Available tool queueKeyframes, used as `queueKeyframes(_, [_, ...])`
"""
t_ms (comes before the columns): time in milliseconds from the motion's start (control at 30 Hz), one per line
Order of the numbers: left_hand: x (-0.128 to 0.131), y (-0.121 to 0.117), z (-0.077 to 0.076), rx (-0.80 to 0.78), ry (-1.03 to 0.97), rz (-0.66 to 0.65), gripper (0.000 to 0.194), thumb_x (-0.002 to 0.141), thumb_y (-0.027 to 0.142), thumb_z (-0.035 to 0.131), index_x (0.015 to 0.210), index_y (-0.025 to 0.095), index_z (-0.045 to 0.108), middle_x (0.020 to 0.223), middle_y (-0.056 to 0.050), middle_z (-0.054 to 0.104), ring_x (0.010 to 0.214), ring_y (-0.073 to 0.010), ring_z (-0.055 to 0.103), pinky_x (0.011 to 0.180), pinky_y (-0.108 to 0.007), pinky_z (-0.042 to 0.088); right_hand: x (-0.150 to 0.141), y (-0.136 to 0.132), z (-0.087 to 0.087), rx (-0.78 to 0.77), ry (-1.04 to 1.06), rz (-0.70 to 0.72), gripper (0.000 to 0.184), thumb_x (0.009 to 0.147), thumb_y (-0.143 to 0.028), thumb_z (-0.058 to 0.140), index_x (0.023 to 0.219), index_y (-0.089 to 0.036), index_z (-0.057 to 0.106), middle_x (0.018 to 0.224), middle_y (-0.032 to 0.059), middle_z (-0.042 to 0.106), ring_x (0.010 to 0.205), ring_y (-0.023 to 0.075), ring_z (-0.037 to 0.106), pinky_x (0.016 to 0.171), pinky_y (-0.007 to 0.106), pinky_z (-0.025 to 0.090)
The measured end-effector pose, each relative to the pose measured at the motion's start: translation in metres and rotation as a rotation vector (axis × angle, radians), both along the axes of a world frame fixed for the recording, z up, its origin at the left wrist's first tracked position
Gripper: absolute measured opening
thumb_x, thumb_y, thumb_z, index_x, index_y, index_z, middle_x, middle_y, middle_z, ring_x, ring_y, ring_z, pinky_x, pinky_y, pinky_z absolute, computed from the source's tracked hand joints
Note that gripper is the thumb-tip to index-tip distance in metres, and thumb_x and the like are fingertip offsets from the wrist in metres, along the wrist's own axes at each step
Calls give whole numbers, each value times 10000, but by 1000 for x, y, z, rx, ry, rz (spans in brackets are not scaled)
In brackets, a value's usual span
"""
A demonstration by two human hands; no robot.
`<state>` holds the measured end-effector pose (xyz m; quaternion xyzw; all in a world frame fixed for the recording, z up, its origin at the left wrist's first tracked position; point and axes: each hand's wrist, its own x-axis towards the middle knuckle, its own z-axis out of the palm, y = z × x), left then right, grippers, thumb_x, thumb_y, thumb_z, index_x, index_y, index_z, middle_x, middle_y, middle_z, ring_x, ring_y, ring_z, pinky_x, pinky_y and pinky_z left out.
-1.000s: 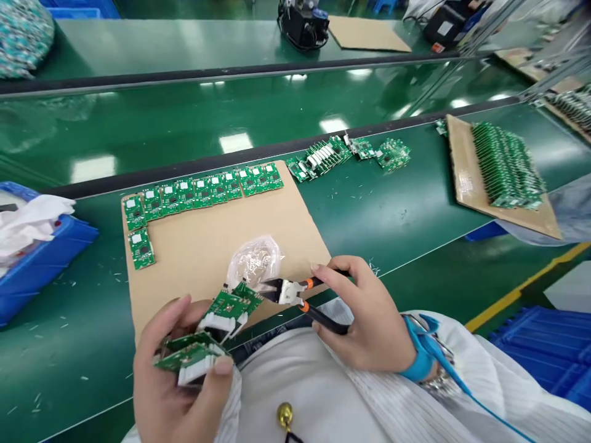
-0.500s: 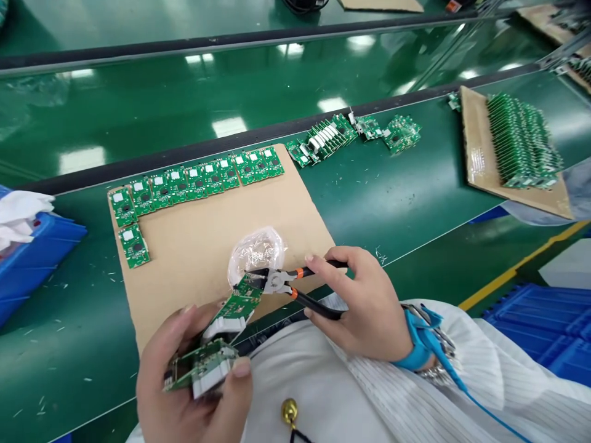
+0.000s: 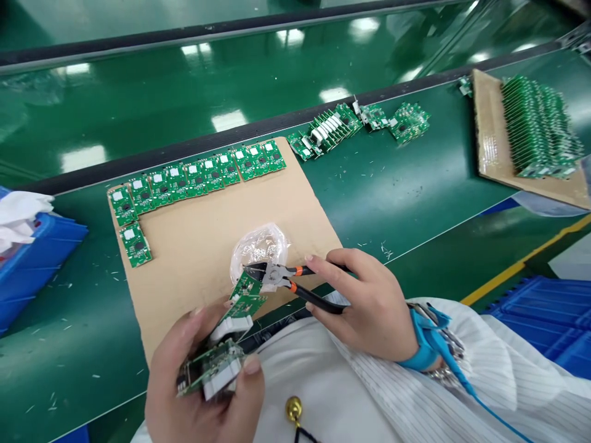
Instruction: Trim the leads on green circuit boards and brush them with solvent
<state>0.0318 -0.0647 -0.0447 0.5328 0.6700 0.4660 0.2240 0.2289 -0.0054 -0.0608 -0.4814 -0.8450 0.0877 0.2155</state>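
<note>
Circuit boards (image 3: 244, 304), several gripped together in the left hand (image 3: 203, 375), above the near edge of a cardboard sheet (image 3: 207, 227).
From where I stand, the left fingers and thumb are curled firmly around the boards, one end left projecting, apparently to keep that edge accessible to the side cutters (image 3: 276, 275). The right hand (image 3: 364, 301) is wrapped around the cutters' handles, which stand spread; the tips are at the projecting edge, though whether they bite on anything I cannot tell. A row of boards (image 3: 184, 178) lines the sheet's far edge, seemingly laid flat for order, beyond a clear plastic ring (image 3: 258, 246). The green workbench (image 3: 369, 203) carries scattered clippings (image 3: 386, 249), a blue bin (image 3: 46, 258) at left and upright boards (image 3: 538, 126) on cardboard at right; light reflects off the green surface beyond.
</note>
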Motion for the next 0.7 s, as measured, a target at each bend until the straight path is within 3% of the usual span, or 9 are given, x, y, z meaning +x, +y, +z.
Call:
queueKeyframes(200, [-4,-1,-4,45,134,-71,649,640,182,711,1249,269,506,986,-17,640,848,-182,608,796,-275,453,-1,1,2,10,5,1,396,764,-208,565,1158,-175,557,878,79,608,756,191,583,608,314,480])
queueKeyframes(333, [-3,-1,-4,-26,175,-51,628,673,225,690,1264,277,485,1012,-37,662,881,-218,618,811,-320,466,-1,1,2,-24,28,11,398,764,-213,562,1162,-194,551,867,68,613,750,188,599,602,306,491])
queueKeyframes(533, [2,-5,-2,18,375,-127,678,703,303,653,1336,294,411,994,-28,693,817,-218,658,645,-302,533,4,-4,-6,-71,79,11,469,758,-207,581,1220,-225,504,934,72,601,811,202,618,642,319,523])
queueKeyframes(700, [20,-4,6,-1,373,-139,674,722,210,604,1347,270,360,1057,-41,696,951,-238,671,777,-313,557,7,-8,-11,-75,105,-20,502,771,-203,583,1256,-249,462,996,80,576,885,213,613,711,336,540])
